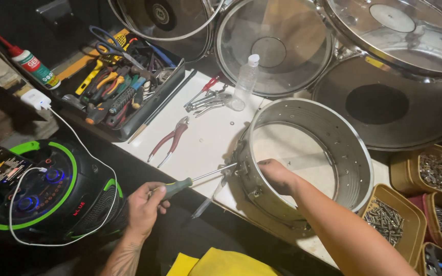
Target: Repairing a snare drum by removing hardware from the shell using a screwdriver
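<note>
The left hand is wrapped around the dark green handle of a screwdriver, fingers curled tight and pressed together on the grip. From those fingers the tool's long axis runs up and to the right, the bare metal shaft rising at a shallow slant until its tip meets the outside wall of the metal drum shell, at a small fitting on the side of the shell that faces the left hand. The right hand sits just past that same spot, reaching over the rim with its fingers dipped inside the shell and hidden by the wall, so whether they are spread or pinching something cannot be told. The wall stands between the two hands: the tip touches it from outside, the right fingers lie against it or close to it from within, almost in line with the shaft. The right hand is by far the nearer to the fitting; the left is a full tool's length away, down and to the left. The shell lies flat, open side up, on the white table, with red-handled pliers well apart above the left hand.
</note>
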